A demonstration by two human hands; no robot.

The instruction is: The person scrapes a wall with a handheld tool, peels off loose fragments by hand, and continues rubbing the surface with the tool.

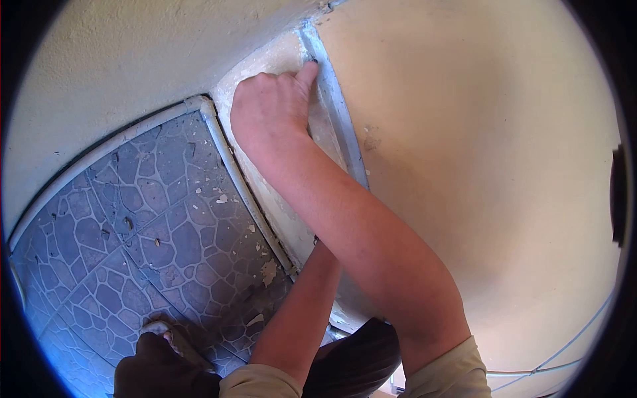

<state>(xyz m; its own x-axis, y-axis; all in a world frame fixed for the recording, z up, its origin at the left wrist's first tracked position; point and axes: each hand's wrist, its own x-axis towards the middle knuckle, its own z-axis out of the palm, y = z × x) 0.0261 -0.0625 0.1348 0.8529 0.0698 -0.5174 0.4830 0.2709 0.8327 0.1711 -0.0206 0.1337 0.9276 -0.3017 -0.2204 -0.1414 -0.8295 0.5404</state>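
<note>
My right hand (271, 106) reaches across to a corner of the cream wall (478, 152). Its back faces me and its fingers are curled against a grey vertical strip (335, 106), with one fingertip touching the strip near its top. What lies inside the curled fingers is hidden. A band of bare, scraped plaster (265, 192) runs beside the strip. My left forearm (298, 318) passes under my right arm toward the same band lower down. My left hand itself is covered by the right forearm.
The blue-grey stone-pattern floor tiles (133, 232) carry scattered paint flakes (268, 270). A pale pipe (239, 179) runs along the foot of the wall. My foot in a sandal (162, 351) and my dark-clad knee (361, 361) are below. A thin cable (564, 348) crosses the wall at lower right.
</note>
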